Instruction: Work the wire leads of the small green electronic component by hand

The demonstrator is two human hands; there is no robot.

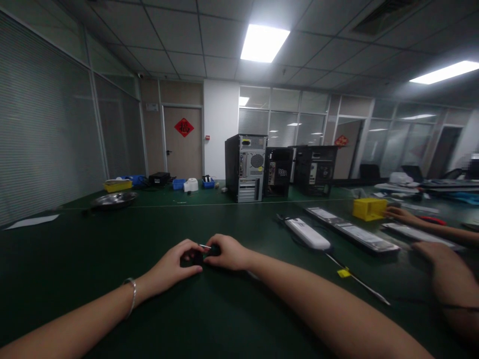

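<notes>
Above the dark green table point(168, 309), my left hand point(181, 259) curls its fingers and thumb round a small dark object point(196, 258). Close beside it at the right, my right hand point(226, 253) is closed on a dark tool handle point(214, 250). A thin metal shaft point(204, 246) runs from the handle toward my left fingers. The blurred image hides what exactly the dark object is. A silver bracelet point(131, 298) circles my left wrist.
A white power strip point(307, 233) and hard drives point(352, 232) lie to the right. Another person's hands point(406, 217) are by a yellow bin point(369, 209). Computer towers point(246, 169) stand behind. A metal dish point(114, 200) sits at the back left, near blue trays point(178, 184).
</notes>
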